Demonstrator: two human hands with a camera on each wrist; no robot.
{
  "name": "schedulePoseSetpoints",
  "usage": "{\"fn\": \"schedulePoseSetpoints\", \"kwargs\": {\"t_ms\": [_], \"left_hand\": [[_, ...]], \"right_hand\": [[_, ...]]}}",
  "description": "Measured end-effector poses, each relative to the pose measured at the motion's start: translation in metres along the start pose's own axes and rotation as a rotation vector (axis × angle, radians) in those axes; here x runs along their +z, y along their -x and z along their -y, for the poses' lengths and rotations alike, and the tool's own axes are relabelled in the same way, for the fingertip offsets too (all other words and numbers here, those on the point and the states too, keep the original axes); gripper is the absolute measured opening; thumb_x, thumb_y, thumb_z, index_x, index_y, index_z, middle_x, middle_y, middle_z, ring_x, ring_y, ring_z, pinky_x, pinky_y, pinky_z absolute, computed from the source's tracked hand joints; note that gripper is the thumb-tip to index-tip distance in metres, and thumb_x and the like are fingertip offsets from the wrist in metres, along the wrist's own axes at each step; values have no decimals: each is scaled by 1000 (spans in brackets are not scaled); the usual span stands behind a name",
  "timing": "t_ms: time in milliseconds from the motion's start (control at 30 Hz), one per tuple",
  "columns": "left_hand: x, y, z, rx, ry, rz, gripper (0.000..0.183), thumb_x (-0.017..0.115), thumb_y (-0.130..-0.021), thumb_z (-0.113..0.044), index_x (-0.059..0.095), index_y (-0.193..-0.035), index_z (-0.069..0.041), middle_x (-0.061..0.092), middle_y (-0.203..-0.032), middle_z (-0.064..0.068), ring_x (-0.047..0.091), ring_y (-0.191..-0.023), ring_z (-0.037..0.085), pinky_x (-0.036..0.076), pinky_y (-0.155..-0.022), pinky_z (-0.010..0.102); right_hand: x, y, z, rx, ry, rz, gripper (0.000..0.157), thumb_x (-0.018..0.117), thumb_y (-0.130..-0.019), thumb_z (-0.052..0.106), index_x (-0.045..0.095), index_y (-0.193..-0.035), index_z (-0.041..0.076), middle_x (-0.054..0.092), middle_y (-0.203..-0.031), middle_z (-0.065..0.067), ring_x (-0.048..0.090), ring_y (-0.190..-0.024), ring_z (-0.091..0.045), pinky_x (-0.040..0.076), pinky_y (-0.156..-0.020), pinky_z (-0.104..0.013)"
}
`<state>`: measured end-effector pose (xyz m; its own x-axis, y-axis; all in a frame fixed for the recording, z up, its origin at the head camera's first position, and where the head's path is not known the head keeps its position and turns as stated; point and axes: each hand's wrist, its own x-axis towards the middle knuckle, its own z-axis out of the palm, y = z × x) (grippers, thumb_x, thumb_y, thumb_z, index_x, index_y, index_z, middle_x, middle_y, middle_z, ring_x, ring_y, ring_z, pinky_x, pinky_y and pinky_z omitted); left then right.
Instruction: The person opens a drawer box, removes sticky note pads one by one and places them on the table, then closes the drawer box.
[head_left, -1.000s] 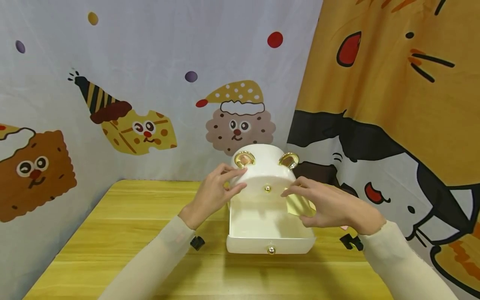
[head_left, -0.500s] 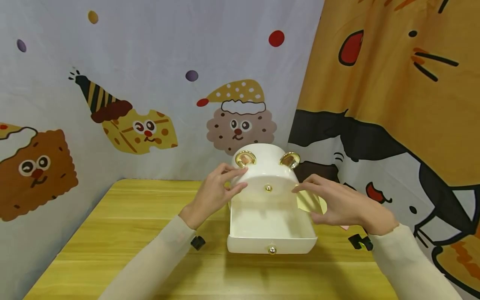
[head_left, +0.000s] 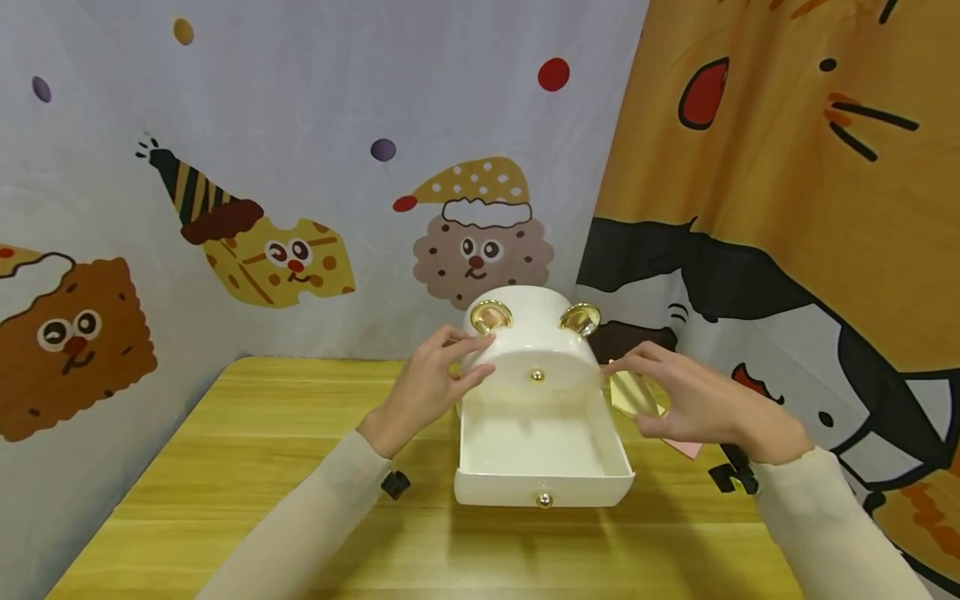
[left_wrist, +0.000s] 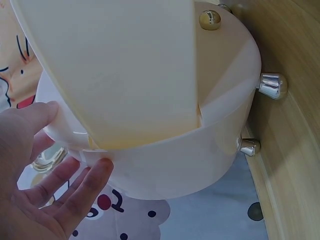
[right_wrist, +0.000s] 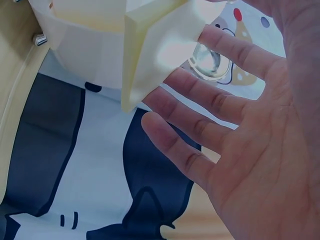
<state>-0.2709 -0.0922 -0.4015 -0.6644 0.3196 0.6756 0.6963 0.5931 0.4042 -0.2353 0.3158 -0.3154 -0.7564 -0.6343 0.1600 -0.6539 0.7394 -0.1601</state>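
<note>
the wood-grain counter [head_left: 525, 567] carries the white box [head_left: 532, 333], a rounded, glossy unit with gold ears and metal feet. treat the white box as rigid moulded plastic, probably light for its bulk and smooth enough to slide; steady it at the curved shell, not by the ears, which look like trim and may snap off.

the drawer [head_left: 491, 491] projects from the front of the white box. its walls appear thin and stiff. avoid leaning on the front lip, as leverage could tip the unit.

the left hand [head_left: 427, 379] rests at the left of the shell near the ear; fingers are spread and touch the surface lightly.

the right hand [head_left: 705, 404] is right of the shell; its fingers, fairly straight, pinch the yellow pad [head_left: 632, 393] opposite the thumb. the yellow pad is in the air beside the drawer, tilted.

expect the yellow pad to be very light, flexible and easily creased. hold it by opposite edges; excess squeeze may bow or fan the sheets.

the pink paper [head_left: 684, 448] lies below the right hand; handle similarly.

for the drawer, grasp the gold knob [head_left: 543, 499], small and likely slick.
</note>
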Motion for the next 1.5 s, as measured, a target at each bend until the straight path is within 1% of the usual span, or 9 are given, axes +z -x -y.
{"fn": "schedulePoseSetpoints", "kwargs": {"t_ms": [167,300,500,667,867,1000,1100,1300,1500], "left_hand": [[0,1,0,-2,7,4,45,90,-107,-29,82,-149,-16,71,-123,13,69,-80,17,60,-64,20],[0,2,0,-4,11,4,45,90,-106,-28,82,-148,-15,71,-123,13,68,-80,15,60,-63,20],[-1,2,1,-18,6,10,45,90,-106,-30,82,-148,-16,72,-123,12,68,-81,17,58,-62,20],[1,3,2,1,-2,-8,45,90,-106,-28,82,-148,-15,72,-121,13,67,-80,16,58,-63,21],[0,2,1,9,-18,-14,45,90,-106,-30,82,-148,-15,72,-120,12,67,-82,16,59,-66,24],[-1,2,0,2,-10,-8,45,90,-107,-30,82,-149,-15,72,-122,12,68,-79,20,58,-65,24],[-1,2,0,-8,-7,1,46,89,-107,-31,81,-150,-16,71,-123,12,69,-77,22,56,-63,23],[-1,1,1,-11,-1,5,46,89,-107,-31,80,-151,-17,72,-124,12,68,-75,20,57,-64,22],[-1,2,2,-7,12,-3,47,89,-107,-30,80,-151,-16,72,-124,12,69,-75,22,59,-65,22]], "right_hand": [[2,1,-7,33,-12,-1,71,89,-85,12,74,-149,37,70,-142,9,67,-116,-16,59,-89,-38],[4,2,-13,55,-23,-1,68,91,-86,13,75,-149,35,71,-142,7,66,-114,-16,59,-89,-38],[7,3,-24,94,-57,0,68,93,-85,13,76,-148,31,71,-140,3,64,-109,-19,56,-85,-34],[11,5,-32,110,-68,2,66,96,-86,16,77,-147,29,72,-135,2,64,-103,-18,55,-82,-33],[19,6,-44,119,-74,0,65,96,-87,20,76,-149,26,72,-131,0,63,-102,-17,53,-81,-32],[27,6,-51,136,-78,0,66,96,-86,20,76,-148,24,72,-126,1,65,-103,-18,54,-80,-33],[32,7,-57,147,-78,5,66,97,-85,21,77,-148,24,73,-126,0,67,-107,-20,55,-81,-36],[44,7,-68,161,-95,20,64,97,-87,23,76,-148,23,74,-126,-1,69,-108,-21,62,-85,-45],[55,7,-76,193,-87,36,63,95,-90,27,75,-150,24,74,-129,-3,70,-110,-21,61,-84,-42]]}}
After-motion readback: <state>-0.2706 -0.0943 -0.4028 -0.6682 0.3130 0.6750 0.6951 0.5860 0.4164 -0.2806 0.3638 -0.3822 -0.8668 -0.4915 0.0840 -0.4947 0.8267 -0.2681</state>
